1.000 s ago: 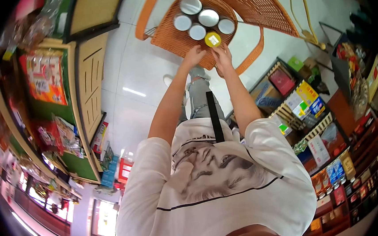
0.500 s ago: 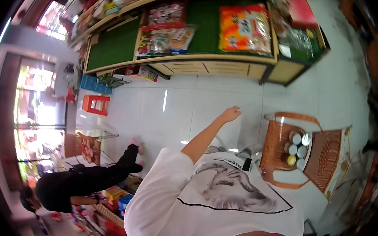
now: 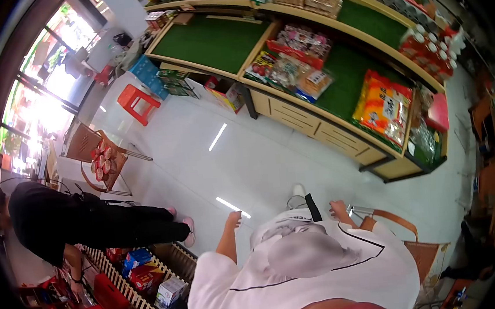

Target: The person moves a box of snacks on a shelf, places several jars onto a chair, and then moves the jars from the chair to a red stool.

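Head view: two hands beside the white shirt (image 3: 326, 264), on a shop floor.
The left hand (image 3: 234, 219), between 6 and 7 o'clock, and the right hand (image 3: 338, 208), at 4, have fingers curled inward (whether they pinch anything, one cannot tell); the brown chair (image 3: 397, 222) stands just beyond the right, also at 4; a red stool (image 3: 139, 104) at 10, another person (image 3: 90, 219) at 8.
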### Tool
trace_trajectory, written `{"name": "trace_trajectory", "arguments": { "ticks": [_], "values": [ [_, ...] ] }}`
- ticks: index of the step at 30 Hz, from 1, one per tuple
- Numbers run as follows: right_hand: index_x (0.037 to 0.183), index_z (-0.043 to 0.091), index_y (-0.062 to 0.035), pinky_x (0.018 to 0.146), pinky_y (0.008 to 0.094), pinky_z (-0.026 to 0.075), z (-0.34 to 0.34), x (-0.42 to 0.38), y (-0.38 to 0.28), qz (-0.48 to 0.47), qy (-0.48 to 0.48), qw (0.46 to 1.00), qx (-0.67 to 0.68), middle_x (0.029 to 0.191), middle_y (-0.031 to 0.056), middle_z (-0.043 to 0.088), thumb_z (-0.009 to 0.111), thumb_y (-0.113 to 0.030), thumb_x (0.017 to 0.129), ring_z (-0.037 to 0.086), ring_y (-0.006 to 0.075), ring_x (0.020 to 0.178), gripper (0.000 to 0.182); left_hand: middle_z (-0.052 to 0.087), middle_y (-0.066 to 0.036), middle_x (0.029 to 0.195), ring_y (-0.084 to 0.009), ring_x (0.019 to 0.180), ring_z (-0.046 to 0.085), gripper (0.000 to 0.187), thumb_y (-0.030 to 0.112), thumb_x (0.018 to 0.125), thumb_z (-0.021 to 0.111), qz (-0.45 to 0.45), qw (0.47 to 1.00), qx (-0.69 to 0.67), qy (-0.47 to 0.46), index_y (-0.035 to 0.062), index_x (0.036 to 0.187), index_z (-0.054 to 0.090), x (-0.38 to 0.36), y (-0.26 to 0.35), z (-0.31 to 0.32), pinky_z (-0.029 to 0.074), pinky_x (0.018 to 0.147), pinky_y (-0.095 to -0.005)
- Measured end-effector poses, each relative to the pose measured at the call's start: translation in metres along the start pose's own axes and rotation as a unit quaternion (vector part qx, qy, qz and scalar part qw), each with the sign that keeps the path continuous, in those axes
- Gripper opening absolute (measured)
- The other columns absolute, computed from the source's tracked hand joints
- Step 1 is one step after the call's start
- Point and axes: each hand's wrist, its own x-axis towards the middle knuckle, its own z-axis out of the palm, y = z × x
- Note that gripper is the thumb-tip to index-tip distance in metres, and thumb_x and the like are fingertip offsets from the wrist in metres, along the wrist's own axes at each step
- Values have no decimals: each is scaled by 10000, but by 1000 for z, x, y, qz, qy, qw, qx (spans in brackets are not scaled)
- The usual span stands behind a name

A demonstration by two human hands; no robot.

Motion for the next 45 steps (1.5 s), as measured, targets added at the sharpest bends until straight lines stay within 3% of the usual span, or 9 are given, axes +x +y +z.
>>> {"name": "trace_trajectory", "arguments": {
  "ticks": [10,13,16,27,28,34,42,44,45],
  "values": [
    [847,666,39,576,440,535,51,141,-41,-82,44,977,-190,783,220,678,609,-251,790,686,338,708,302,632,-34,1000,-170,793,567,526,426,851,590,270,963,-5,0,63,1231,608,75,154,-86,483,621,-346],
    [822,665,65,529,429,527,72,138,-143,-130,0,973,-189,734,197,678,605,-260,801,684,309,661,331,641,-30,898,-152,725,557,493,428,850,589,181,982,-47,31,59,1171,649,37,210,-131,470,572,-308],
    [961,656,29,501,404,521,133,147,-274,15,30,989,-146,775,162,688,606,-306,832,674,272,631,362,672,-78,893,-162,731,587,474,393,863,579,174,977,-84,95,34,1162,656,49,218,-185,484,587,-340],
    [1180,576,-33,567,431,548,317,184,-592,-131,-134,961,-202,973,159,692,592,-335,869,678,300,695,434,627,-159,939,-310,786,618,458,469,881,549,-150,970,-177,76,41,1032,614,91,77,-282,506,646,-478],
    [1179,574,-31,560,436,548,333,188,-608,-127,-137,961,-204,978,165,690,593,-334,871,679,311,700,433,641,-205,1019,-332,841,645,417,402,877,575,113,984,96,97,35,1071,616,85,50,-291,512,726,-474],
    [1235,549,-13,596,455,548,420,173,-673,-49,-124,959,-251,979,190,694,599,-353,866,681,362,747,504,626,-224,909,-324,782,621,369,367,848,604,-4,988,-145,53,22,978,619,103,78,-388,478,661,-482],
    [861,748,-15,777,405,528,488,142,-745,-76,-39,963,-257,872,197,722,624,-416,808,699,280,848,423,565,-102,626,-223,548,545,384,420,866,569,25,962,-238,134,40,822,602,276,277,-638,420,446,-412],
    [786,677,10,714,434,531,489,195,-712,-254,-61,935,-240,805,204,693,597,-356,813,688,316,799,376,647,-149,740,-243,578,602,454,394,861,570,115,961,-162,193,-15,1041,654,310,358,-695,474,497,-379],
    [749,641,23,682,448,533,488,227,-694,-341,-70,908,-231,772,208,678,583,-326,816,682,334,774,360,598,-50,930,-176,771,543,379,411,890,540,98,973,-144,154,88,1079,602,314,406,-723,469,600,-391]
  ]
}}
